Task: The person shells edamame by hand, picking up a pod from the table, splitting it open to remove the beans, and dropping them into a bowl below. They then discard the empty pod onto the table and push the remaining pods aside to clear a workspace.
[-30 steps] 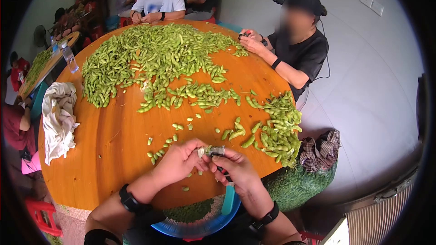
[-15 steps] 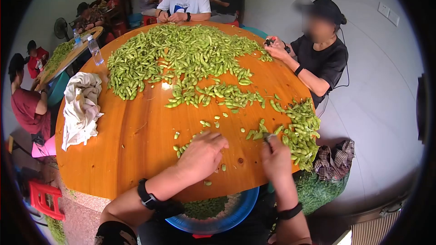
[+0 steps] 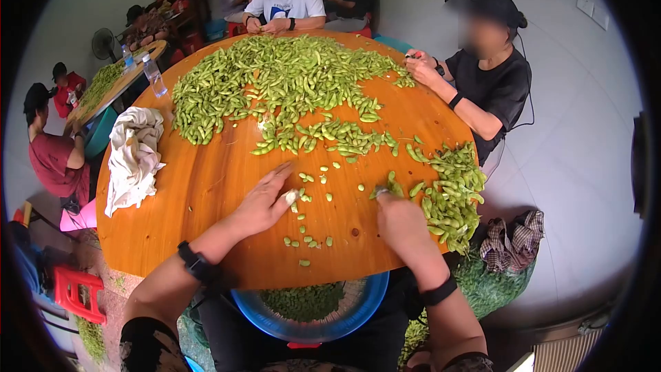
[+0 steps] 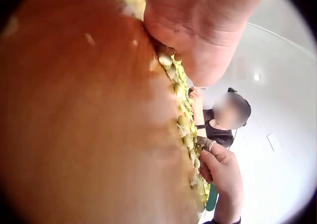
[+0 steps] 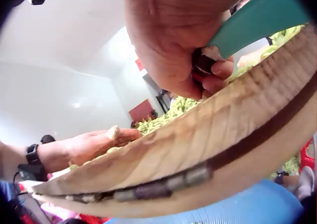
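My left hand (image 3: 256, 208) rests on the wooden table (image 3: 206, 234) with its fingers extended, beside loose shelled beans (image 3: 310, 242); a whitish covering shows on its thumb. To the right, my right hand (image 3: 405, 231) is near a green pod (image 3: 394, 184). In the right wrist view, the right hand (image 5: 173, 41) has its fingers curled round a small black and red tool (image 5: 203, 63) with a teal strip (image 5: 262, 23). The left wrist view shows the left hand's (image 4: 198, 31) underside close up, with the right hand (image 4: 225, 172) beyond the beans.
A large pod heap (image 3: 275, 72) covers the far side, with a smaller pile (image 3: 451, 196) at the right edge. A white cloth (image 3: 134, 158) lies left, near a bottle (image 3: 154, 76). Below the near edge is a blue basin (image 3: 310, 331). People sit around.
Both hands have moved apart from their earlier meeting over the near edge. Since half a second ago, the left has gone left and spread out on the table, beside the beans.
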A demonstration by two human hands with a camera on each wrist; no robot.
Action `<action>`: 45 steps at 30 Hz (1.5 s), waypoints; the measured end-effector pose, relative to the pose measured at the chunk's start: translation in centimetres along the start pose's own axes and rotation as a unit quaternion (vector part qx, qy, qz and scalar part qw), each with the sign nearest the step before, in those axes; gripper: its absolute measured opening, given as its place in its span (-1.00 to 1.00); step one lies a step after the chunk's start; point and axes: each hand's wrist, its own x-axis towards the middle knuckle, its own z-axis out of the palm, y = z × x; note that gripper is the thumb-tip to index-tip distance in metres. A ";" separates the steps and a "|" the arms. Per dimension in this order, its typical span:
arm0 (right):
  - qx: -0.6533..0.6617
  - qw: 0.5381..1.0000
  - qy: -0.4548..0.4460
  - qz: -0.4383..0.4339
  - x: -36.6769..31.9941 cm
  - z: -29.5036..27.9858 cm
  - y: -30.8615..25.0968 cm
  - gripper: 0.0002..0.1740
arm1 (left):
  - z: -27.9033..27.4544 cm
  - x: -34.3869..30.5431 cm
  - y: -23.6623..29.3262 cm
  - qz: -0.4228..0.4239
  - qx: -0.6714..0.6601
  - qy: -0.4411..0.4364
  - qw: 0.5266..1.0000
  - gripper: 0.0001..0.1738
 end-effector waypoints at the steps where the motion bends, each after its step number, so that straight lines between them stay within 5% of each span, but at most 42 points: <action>1: 0.000 1.000 0.000 -0.001 0.2 0.0 0.7 -0.79 | 0.5 0.7 -0.2 0.000 0.000 0.001 1.000 -0.38; 10: 0.055 0.997 0.024 0.041 0.6 0.1 1.8 -0.85 | 3.1 7.2 -0.1 0.069 -0.095 -0.112 0.987 -0.33; 14: 0.061 0.997 0.053 0.007 0.7 0.2 2.1 -0.89 | 4.0 8.5 0.4 0.122 -0.099 -0.059 0.986 -0.38; 16: 0.076 0.996 0.051 0.002 0.7 0.1 2.2 -0.89 | 3.8 8.6 1.0 0.100 -0.162 -0.160 0.969 -0.38; 21: 0.077 0.996 0.035 0.021 0.7 -0.2 1.8 -0.89 | 5.0 7.0 4.0 0.176 -0.222 -0.182 0.942 -0.44; 23: 0.076 0.996 0.028 0.025 0.7 -0.2 2.0 -0.89 | 4.7 6.6 4.8 0.190 -0.209 -0.271 0.920 -0.37; 27: 0.098 0.994 0.037 0.031 0.7 0.2 2.4 -0.87 | 3.4 6.1 4.8 0.035 -0.363 -0.280 0.888 -0.49; 33: 0.120 0.991 0.046 0.031 0.6 0.0 2.2 -0.83 | 0.2 2.3 4.7 0.104 -0.296 -0.244 0.918 -0.49; 35: 0.124 0.991 0.047 0.030 0.7 -0.1 2.4 -0.81 | -1.1 0.0 5.1 0.123 -0.236 -0.093 0.959 -0.48; 39: 0.213 0.975 0.023 0.064 0.8 0.1 3.5 -0.83 | -0.9 -5.1 3.5 0.029 -0.027 -0.008 0.999 -0.30; 45: 0.222 0.974 0.039 0.036 0.9 0.6 3.7 -0.86 | 1.7 -4.1 4.9 -0.019 0.038 -0.047 0.998 -0.08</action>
